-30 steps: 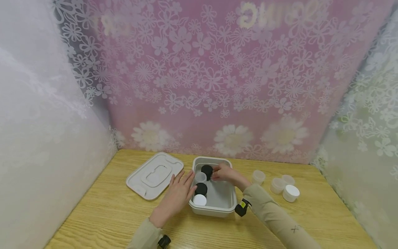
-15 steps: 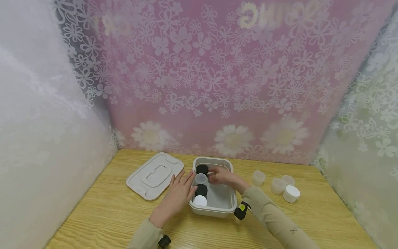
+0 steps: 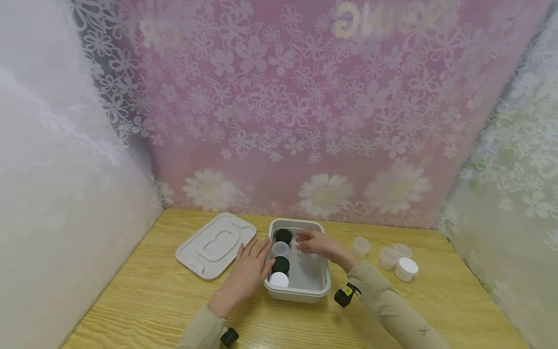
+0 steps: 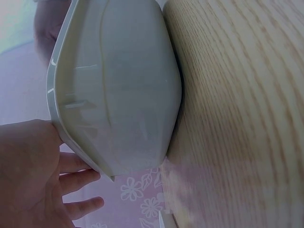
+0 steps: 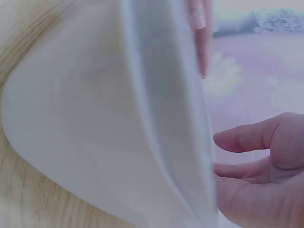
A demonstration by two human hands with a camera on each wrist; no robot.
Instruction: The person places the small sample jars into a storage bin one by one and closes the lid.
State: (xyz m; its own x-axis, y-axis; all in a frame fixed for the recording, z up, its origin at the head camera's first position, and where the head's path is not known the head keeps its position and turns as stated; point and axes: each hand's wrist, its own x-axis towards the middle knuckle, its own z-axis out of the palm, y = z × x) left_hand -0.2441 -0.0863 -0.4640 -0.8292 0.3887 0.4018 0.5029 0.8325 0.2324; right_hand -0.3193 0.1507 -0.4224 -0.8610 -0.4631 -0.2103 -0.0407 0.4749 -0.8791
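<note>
A rectangular light-grey plastic box [image 3: 301,292] stands on the table. Along its left inner wall runs a row of small round jars: a black-topped jar [image 3: 284,236] at the far end, a translucent jar [image 3: 280,249], a second black-topped jar [image 3: 281,265] and a white-lidded jar [image 3: 279,279] nearest. My left hand [image 3: 247,272] rests with extended fingers on the box's left rim; the left wrist view shows those fingers at the rim [image 4: 53,102]. Over the right part of the box is my right hand [image 3: 320,244], fingers loosely bent and holding nothing, apart from the jars.
Left of the box lies its flat lid [image 3: 218,245]. On the right side of the table [image 3: 144,291] stand translucent jars [image 3: 361,247] and a white-lidded jar [image 3: 406,269]. A flowered pink backdrop [image 3: 279,97] rises behind, with pale panels on both sides.
The far black-topped jar has slid left against the box wall under my right hand's fingers. That hand has since let go and drawn back to the right. My left hand has stayed put.
</note>
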